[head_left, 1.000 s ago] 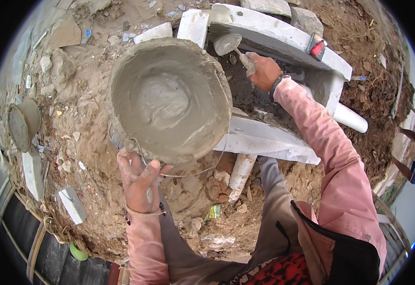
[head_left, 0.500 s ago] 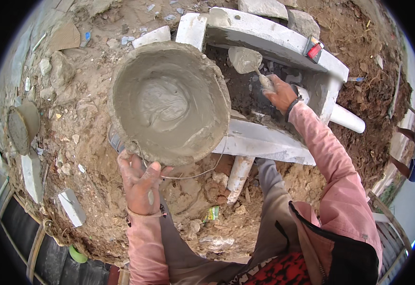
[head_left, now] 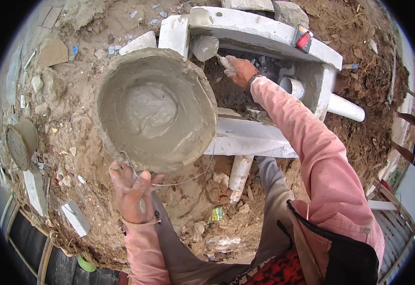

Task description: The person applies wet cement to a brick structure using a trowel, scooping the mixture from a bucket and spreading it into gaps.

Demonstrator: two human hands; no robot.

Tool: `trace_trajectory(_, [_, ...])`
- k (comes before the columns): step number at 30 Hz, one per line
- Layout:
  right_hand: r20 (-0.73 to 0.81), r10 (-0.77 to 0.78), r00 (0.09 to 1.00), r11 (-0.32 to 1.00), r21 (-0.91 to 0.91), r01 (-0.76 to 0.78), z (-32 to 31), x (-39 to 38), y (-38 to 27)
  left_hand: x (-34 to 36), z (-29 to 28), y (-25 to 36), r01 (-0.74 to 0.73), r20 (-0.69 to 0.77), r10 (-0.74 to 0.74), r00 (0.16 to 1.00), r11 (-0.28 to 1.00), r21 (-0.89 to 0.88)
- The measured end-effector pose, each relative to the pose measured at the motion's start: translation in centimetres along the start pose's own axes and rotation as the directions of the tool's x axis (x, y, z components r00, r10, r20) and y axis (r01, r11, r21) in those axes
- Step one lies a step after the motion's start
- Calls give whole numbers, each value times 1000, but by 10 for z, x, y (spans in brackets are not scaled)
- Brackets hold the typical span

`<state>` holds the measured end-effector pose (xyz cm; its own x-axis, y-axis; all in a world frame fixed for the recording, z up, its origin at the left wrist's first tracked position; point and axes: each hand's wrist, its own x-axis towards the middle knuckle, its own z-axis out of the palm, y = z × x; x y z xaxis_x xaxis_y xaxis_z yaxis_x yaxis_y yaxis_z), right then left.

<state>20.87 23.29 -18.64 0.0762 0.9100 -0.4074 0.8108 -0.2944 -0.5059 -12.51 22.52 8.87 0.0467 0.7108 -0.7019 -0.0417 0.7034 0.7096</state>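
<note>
My right hand [head_left: 241, 72] is closed round the handle of a trowel [head_left: 204, 48]. Its blade, coated with grey mortar, is at the far left corner of a box of white blocks [head_left: 264, 28], by the inner wall. My left hand [head_left: 134, 192] holds the near edge of a large mortar-crusted bucket [head_left: 199, 137], fingers curled at its rim and partly hidden below it. Wet grey mortar [head_left: 155, 109] lies inside the bucket, smeared up its walls. A thin wire handle [head_left: 188, 181] hangs beside the hand.
White pipes [head_left: 345, 107] [head_left: 241, 178] stick out of the box's right and near sides. A red and black small box [head_left: 303, 39] sits on the far wall. Loose white blocks [head_left: 76, 218], stones and a smaller bucket [head_left: 22, 142] lie left. Another person's legs [head_left: 409, 137] show at the right edge.
My right hand has carried the trowel leftward, from over the box's interior to its far left corner. My left hand keeps its hold on the bucket; the view has shifted slightly.
</note>
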Motion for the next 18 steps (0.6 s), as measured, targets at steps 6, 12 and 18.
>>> trace_trajectory(6, [-50, -121, 991, 987, 102, 126, -72, -21, -13, -1, 4, -2, 3, -17, -3, 1000, 1000, 14])
trace_trajectory(12, [-49, -171, 984, 985, -20, 170, -114, -33, -53, -2, 11, 1, 3, -40, -2, 999, 1000, 25])
trace_trajectory(18, [-129, -192, 973, 975, -139, 174, -117, -77, -51, -2, 5, -1, 10, -27, -10, 1000, 1000, 13])
